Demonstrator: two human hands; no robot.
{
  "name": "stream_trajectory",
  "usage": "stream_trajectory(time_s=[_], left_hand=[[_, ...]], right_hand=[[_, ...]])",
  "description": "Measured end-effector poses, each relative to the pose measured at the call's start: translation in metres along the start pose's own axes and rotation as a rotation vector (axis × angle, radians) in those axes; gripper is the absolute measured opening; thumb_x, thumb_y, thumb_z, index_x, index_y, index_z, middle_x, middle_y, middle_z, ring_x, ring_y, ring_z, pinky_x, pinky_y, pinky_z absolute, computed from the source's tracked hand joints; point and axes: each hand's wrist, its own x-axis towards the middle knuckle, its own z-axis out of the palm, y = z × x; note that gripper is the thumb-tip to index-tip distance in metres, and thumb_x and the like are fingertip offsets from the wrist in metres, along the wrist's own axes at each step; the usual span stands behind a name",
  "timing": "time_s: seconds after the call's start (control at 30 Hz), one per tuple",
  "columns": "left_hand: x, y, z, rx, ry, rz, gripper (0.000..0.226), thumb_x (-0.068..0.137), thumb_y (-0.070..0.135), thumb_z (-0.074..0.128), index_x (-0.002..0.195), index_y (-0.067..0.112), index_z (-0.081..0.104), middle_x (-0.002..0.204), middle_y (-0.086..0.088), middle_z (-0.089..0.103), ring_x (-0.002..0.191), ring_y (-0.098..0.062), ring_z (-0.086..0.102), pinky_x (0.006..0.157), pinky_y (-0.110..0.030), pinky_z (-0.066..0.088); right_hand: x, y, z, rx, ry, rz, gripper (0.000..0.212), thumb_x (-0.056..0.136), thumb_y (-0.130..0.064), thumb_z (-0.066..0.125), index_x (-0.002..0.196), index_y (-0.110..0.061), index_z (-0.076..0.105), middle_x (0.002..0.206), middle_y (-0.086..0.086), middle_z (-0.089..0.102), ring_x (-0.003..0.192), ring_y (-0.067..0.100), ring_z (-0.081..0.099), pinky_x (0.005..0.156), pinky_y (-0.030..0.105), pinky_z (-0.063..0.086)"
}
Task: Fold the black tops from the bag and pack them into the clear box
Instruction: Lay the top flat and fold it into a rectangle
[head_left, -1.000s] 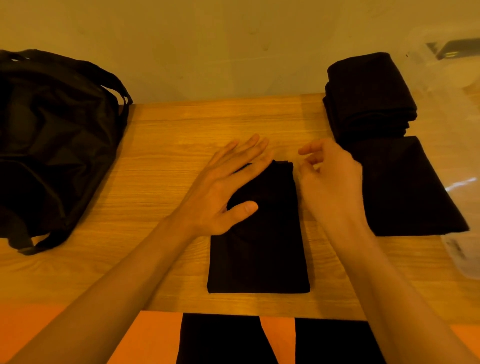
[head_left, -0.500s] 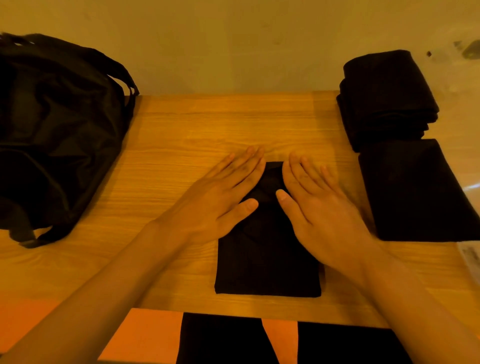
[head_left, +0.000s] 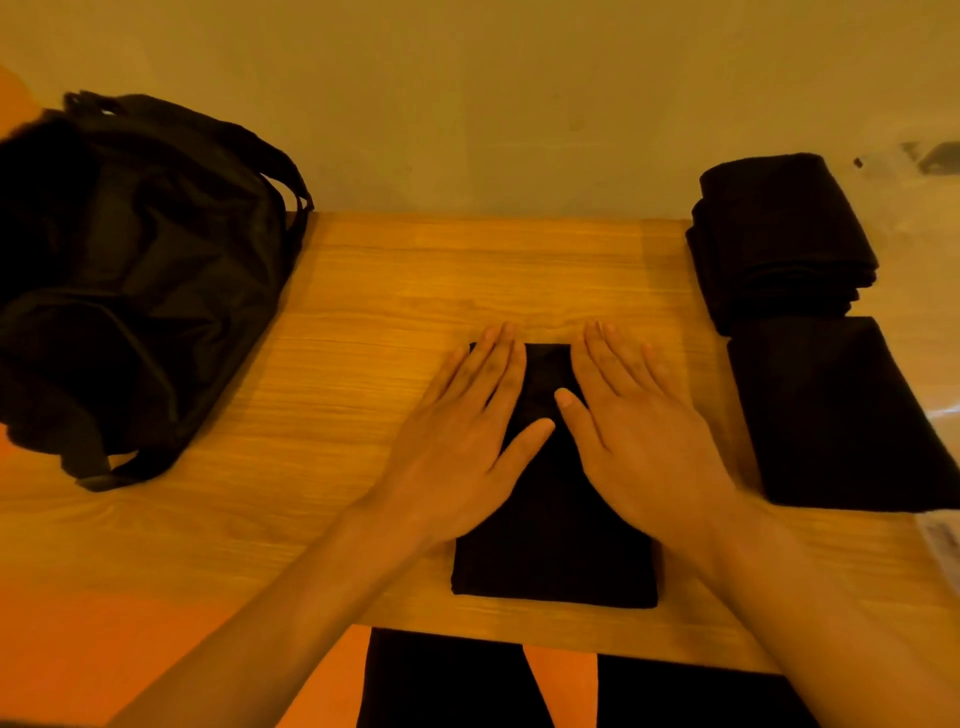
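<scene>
A black top (head_left: 553, 561), folded into a narrow rectangle, lies in the middle of the wooden table (head_left: 363, 322) near its front edge. My left hand (head_left: 467, 436) and my right hand (head_left: 628, 431) lie flat on its far half, fingers straight, thumbs nearly touching. The black bag (head_left: 130, 280) sits at the table's left end. At the right edge a stack of folded black tops (head_left: 779, 239) stands behind one flat folded top (head_left: 852, 415). Only a faint edge of the clear box (head_left: 940, 540) shows at the far right.
A plain wall runs along the table's far edge. Below the front edge I see the person's dark trousers (head_left: 452, 680) over an orange floor (head_left: 104, 649). Bare wood lies between the bag and the top under my hands.
My right hand came down from hovering beside the top and now lies flat on it. Both hands have spread slightly apart across the fabric. The view has shifted a little to the left.
</scene>
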Motion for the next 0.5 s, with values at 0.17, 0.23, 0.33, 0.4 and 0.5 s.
stream_trajectory(time_s=[0.17,0.23,0.33,0.4,0.5], left_hand=[[-0.002,-0.002,-0.004,-0.111,0.009,0.003,0.081,0.097,0.067,-0.006,0.162,0.020,-0.004,0.169,0.004,-0.015,0.152,-0.004,-0.021,0.127,-0.035,-0.004],[-0.009,-0.002,-0.010,-0.208,0.058,-0.010,0.074,0.101,0.063,0.007,0.162,0.023,-0.003,0.169,0.005,-0.014,0.153,-0.005,-0.019,0.128,-0.033,-0.003],[-0.033,0.001,-0.021,-0.256,0.225,-0.075,0.070,0.103,0.058,0.028,0.162,0.021,0.019,0.171,0.000,0.008,0.157,-0.015,0.006,0.126,-0.033,0.012],[-0.058,0.007,-0.024,-0.264,0.344,-0.163,0.062,0.099,0.058,0.040,0.147,0.019,0.050,0.151,-0.002,0.043,0.138,-0.021,0.042,0.111,-0.039,0.040],[-0.088,0.020,-0.022,-0.358,0.365,-0.357,0.043,0.091,0.063,0.049,0.100,0.024,0.067,0.101,0.011,0.055,0.091,-0.009,0.056,0.072,-0.032,0.050]], right_hand=[[-0.008,0.010,0.006,0.026,0.010,0.013,0.075,0.096,-0.056,-0.008,0.160,-0.018,0.003,0.168,0.000,-0.002,0.154,0.011,-0.010,0.125,0.033,-0.008],[-0.011,0.012,0.003,0.068,0.033,0.010,0.072,0.099,-0.056,-0.001,0.160,-0.019,0.004,0.168,0.000,-0.001,0.154,0.012,-0.009,0.125,0.033,-0.005],[-0.028,0.012,-0.005,0.143,0.115,-0.055,0.065,0.105,-0.053,0.020,0.161,-0.022,0.011,0.169,0.003,0.003,0.155,0.014,-0.004,0.125,0.035,0.007],[-0.050,0.007,-0.008,0.216,0.154,-0.027,0.061,0.104,-0.050,0.036,0.158,-0.024,0.027,0.166,0.004,0.020,0.154,0.018,0.015,0.120,0.035,0.025],[-0.088,-0.005,-0.012,0.324,0.236,0.187,0.047,0.089,-0.055,0.048,0.122,-0.023,0.061,0.117,-0.004,0.060,0.107,0.014,0.057,0.084,0.027,0.049]])
